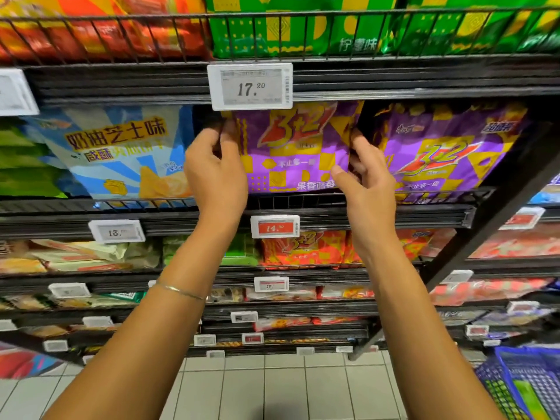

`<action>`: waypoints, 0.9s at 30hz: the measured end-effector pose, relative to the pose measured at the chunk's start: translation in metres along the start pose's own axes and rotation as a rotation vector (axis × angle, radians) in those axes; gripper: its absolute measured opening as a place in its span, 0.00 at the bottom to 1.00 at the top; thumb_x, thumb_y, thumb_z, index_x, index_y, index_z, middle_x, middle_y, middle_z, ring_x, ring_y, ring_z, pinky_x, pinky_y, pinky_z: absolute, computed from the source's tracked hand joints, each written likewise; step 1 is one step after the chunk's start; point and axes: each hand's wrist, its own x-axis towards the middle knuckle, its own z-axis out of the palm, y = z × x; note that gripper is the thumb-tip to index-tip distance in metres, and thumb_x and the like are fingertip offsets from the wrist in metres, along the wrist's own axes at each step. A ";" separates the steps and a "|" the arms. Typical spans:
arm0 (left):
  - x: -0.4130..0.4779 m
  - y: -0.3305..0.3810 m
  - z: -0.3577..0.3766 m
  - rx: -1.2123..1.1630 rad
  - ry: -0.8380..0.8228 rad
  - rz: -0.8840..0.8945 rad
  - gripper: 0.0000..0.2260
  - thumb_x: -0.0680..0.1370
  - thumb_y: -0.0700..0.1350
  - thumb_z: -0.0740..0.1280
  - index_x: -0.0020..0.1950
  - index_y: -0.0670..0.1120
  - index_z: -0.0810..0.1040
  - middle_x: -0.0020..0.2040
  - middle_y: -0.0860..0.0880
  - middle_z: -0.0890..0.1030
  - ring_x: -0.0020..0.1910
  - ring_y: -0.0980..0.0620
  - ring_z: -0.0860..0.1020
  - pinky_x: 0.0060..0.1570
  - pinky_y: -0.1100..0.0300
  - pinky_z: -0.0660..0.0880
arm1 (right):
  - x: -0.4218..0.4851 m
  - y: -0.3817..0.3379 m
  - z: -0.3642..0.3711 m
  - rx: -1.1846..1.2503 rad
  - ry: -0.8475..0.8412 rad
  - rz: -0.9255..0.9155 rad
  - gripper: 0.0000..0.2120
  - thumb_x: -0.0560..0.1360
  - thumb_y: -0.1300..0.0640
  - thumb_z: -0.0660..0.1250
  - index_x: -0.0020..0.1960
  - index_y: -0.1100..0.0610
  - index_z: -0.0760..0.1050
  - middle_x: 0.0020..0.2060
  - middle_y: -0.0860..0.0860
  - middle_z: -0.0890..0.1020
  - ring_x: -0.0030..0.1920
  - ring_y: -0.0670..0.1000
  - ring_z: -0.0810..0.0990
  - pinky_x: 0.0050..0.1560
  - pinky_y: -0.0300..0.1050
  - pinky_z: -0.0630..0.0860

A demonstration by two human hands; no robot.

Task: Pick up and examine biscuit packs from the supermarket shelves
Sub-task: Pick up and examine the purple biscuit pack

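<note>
Both hands on a purple biscuit pack

The left hand (pixel 213 168) and right hand (pixel 368 177) grip the side edges of the purple biscuit pack (pixel 291 150), standing at the shelf (pixel 424 212) front edge.

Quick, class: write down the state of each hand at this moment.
Left hand: closed, gripping the purple biscuit pack by its left edge.
Right hand: closed, gripping the same pack's right edge.

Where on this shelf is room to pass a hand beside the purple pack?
Free: the dark gap between the blue pack and the purple pack, at the left hand. Crowded: its right side, close to the second purple pack, by the right hand.
</note>
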 end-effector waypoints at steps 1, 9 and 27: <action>0.007 0.003 0.001 0.031 0.026 -0.023 0.12 0.81 0.42 0.61 0.38 0.41 0.69 0.31 0.53 0.64 0.33 0.53 0.61 0.35 0.54 0.58 | 0.001 -0.002 0.001 0.015 -0.003 -0.010 0.29 0.76 0.64 0.69 0.76 0.61 0.69 0.65 0.54 0.71 0.63 0.50 0.75 0.63 0.40 0.75; -0.003 0.012 -0.008 0.062 -0.032 0.036 0.19 0.84 0.47 0.61 0.34 0.51 0.62 0.35 0.48 0.66 0.35 0.50 0.64 0.38 0.54 0.62 | -0.007 -0.002 -0.007 0.112 0.036 -0.039 0.25 0.74 0.60 0.68 0.70 0.51 0.71 0.66 0.56 0.75 0.59 0.50 0.80 0.52 0.37 0.79; -0.087 -0.050 -0.066 -0.310 -0.225 -0.445 0.15 0.81 0.41 0.71 0.66 0.44 0.74 0.48 0.57 0.87 0.46 0.57 0.86 0.41 0.61 0.82 | -0.051 0.034 -0.035 0.464 -0.172 0.374 0.09 0.74 0.61 0.71 0.53 0.60 0.78 0.39 0.51 0.84 0.40 0.46 0.83 0.43 0.41 0.79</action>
